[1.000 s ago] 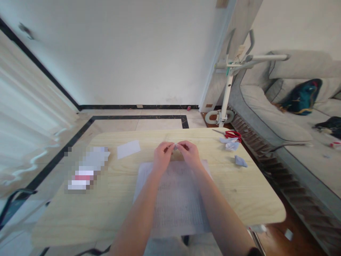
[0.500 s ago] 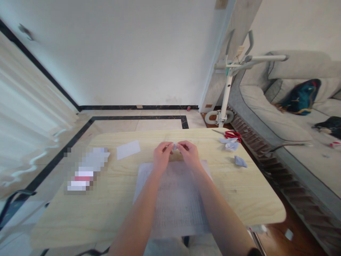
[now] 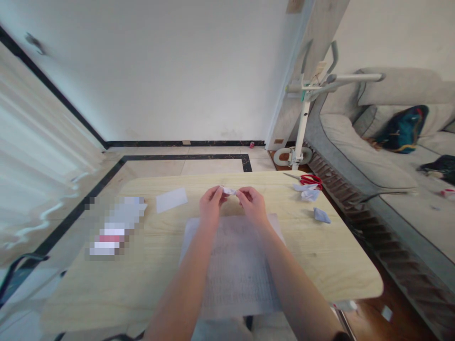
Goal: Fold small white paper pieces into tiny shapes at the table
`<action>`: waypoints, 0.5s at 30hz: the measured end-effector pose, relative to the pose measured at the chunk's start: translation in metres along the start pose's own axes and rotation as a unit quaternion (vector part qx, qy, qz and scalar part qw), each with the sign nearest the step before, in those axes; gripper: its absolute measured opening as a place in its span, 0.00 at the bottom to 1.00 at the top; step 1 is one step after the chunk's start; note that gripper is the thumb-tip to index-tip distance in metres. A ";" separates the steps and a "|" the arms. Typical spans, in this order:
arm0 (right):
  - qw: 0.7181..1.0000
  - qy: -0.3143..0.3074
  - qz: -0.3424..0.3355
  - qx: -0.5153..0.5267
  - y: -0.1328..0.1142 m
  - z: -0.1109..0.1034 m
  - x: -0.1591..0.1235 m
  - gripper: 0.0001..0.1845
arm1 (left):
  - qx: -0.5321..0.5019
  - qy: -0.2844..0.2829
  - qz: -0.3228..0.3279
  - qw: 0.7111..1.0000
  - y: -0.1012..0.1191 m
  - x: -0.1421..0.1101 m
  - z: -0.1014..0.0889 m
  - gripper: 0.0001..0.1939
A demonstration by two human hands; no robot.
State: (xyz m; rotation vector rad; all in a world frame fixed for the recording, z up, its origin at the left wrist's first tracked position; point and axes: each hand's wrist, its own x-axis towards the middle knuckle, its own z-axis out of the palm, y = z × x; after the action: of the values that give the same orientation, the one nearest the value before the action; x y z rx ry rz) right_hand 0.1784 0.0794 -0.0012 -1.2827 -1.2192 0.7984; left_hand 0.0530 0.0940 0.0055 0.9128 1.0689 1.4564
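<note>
Between my hands, above the far end of a large printed sheet, is a small piece of folded white paper (image 3: 229, 191). My left hand (image 3: 211, 201) pinches its left end, and my right hand (image 3: 251, 203) pinches the right end. The paper stretches as a narrow strip from one set of fingertips to the other; its finer folds are too small to make out. Beneath my forearms the printed sheet (image 3: 241, 265) lies flat on the wooden table (image 3: 149, 279).
A blank white paper (image 3: 171, 200) lies left of my hands, with a pixelated stack (image 3: 119, 225) farther left. To the right are red-handled scissors (image 3: 310, 180), crumpled white paper (image 3: 307, 192) and a folded bluish paper (image 3: 322, 215). A sofa (image 3: 369, 156) stands beyond the table's right edge.
My left hand has shifted slightly left, so my hands are farther apart. More of the folded paper now shows between my fingertips. Both hands have kept their pinch.
</note>
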 end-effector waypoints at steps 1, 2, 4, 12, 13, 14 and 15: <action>1.000 -0.004 -0.004 -0.005 0.000 0.000 0.000 0.12 | -0.008 -0.004 0.001 1.000 0.000 0.000 0.000 0.13; 1.000 -0.007 -0.009 -0.011 0.000 0.000 -0.001 0.11 | -0.010 -0.009 0.003 1.000 0.001 0.000 0.000 0.13; 1.000 -0.012 -0.017 -0.021 -0.003 0.000 -0.002 0.11 | 0.011 -0.021 0.008 1.000 0.001 0.000 -0.001 0.13; 0.999 -0.033 -0.031 -0.017 -0.008 -0.001 -0.003 0.12 | 0.056 -0.022 0.012 0.998 -0.001 0.001 -0.002 0.15; 0.999 -0.034 -0.034 -0.024 -0.007 -0.001 -0.003 0.11 | 0.045 -0.019 0.008 0.999 -0.002 0.001 -0.002 0.15; 0.998 -0.034 -0.035 -0.030 -0.006 0.000 -0.003 0.11 | 0.031 -0.018 0.004 0.999 -0.003 0.001 -0.002 0.15; 0.998 -0.031 -0.036 -0.036 -0.006 0.000 -0.003 0.10 | 0.015 -0.018 0.001 1.000 -0.005 0.001 -0.001 0.15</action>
State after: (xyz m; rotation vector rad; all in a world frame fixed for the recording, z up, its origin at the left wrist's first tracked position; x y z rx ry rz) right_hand 0.1765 0.0752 0.0034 -1.2726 -1.3469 0.7543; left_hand 0.0531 0.0949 0.0006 0.9574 1.0658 1.4240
